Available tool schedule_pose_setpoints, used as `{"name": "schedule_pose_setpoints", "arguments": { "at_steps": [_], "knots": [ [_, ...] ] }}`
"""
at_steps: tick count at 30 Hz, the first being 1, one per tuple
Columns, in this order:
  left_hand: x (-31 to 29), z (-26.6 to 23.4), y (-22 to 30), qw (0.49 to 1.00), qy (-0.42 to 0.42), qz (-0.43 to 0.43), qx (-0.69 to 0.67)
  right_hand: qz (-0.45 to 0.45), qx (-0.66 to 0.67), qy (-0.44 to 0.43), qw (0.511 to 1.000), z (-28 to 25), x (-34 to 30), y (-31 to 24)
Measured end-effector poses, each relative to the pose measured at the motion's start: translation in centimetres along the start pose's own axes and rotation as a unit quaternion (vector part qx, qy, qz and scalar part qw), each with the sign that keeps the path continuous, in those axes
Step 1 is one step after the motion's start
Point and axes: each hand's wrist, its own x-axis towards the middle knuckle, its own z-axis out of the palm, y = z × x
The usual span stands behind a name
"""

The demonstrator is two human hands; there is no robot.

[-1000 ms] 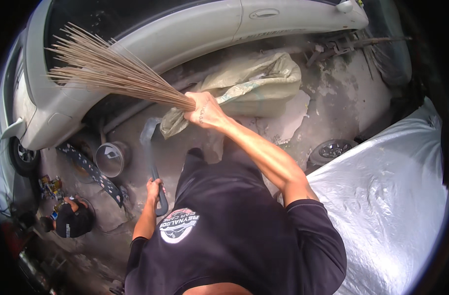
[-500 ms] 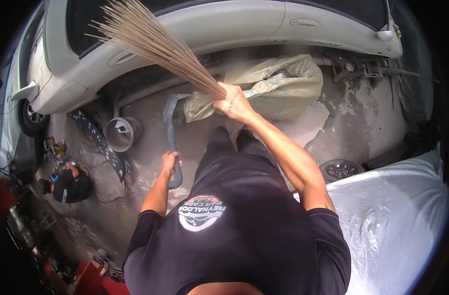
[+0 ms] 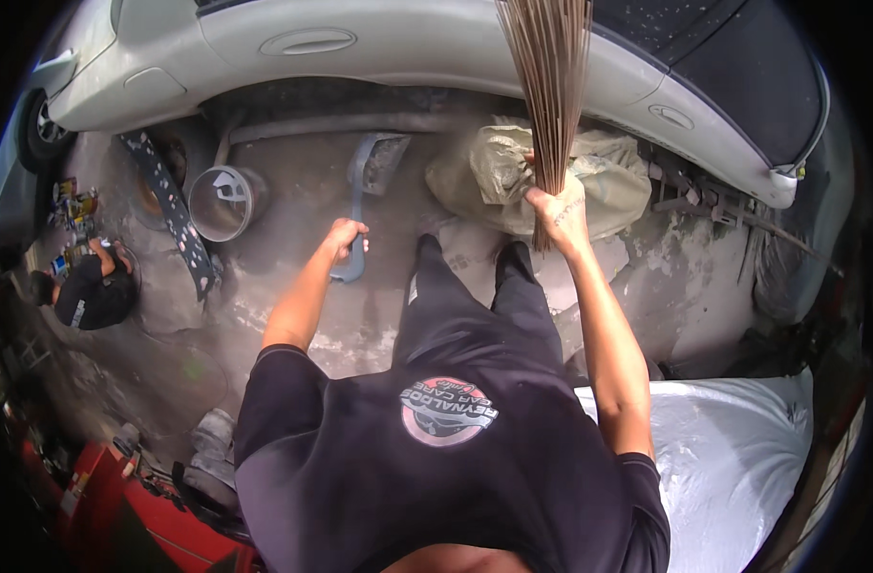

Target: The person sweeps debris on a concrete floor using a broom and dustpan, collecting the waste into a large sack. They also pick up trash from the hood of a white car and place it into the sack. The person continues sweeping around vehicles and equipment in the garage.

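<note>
My left hand point(image 3: 343, 239) is closed round the lower part of a blue-grey dustpan's handle point(image 3: 357, 196). The dustpan's pan point(image 3: 386, 160) is at the far end, down by the floor, with grey dirt or dust showing on it. In my right hand point(image 3: 563, 212) is a stick broom point(image 3: 549, 91), gripped near its bound end. Its thin brown sticks point away from me, past the silver car's side, and their tips run out of the picture. Behind the broom hand a crumpled beige sack point(image 3: 613, 177) lies on the floor, partly hidden by the broom.
A silver car point(image 3: 427, 48) spans the far side. To the left are a bucket point(image 3: 256, 199) and a dark speckled strip point(image 3: 176, 215); beyond, a person point(image 3: 97, 291) crouches. Metal framing point(image 3: 713, 202) lies far right. A silver sheet point(image 3: 733, 458) covers something near right.
My right hand has moved right, and the broom has swung from slanting left to nearly straight ahead. The left hand has moved forward with the dustpan, whose pan now shows apart from the sack.
</note>
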Motion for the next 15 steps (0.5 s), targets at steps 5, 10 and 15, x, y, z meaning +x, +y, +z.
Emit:
{"name": "schedule_pose_setpoints", "arguments": {
  "at_steps": [5,10,15],
  "knots": [
    [3.3,0.0,3.8,0.995,0.037,-0.031,0.089,0.122,0.014,0.051,0.991,-1.4,-3.4,2.1],
    [6.3,0.9,7.9,0.974,-0.002,-0.057,0.217,0.219,-0.077,0.024,0.972,-4.0,-12.4,8.8],
    [12.6,-0.6,10.1,0.914,-0.008,-0.01,0.405,0.321,-0.179,0.018,0.93,-7.3,-21.6,14.9]
  ]
}}
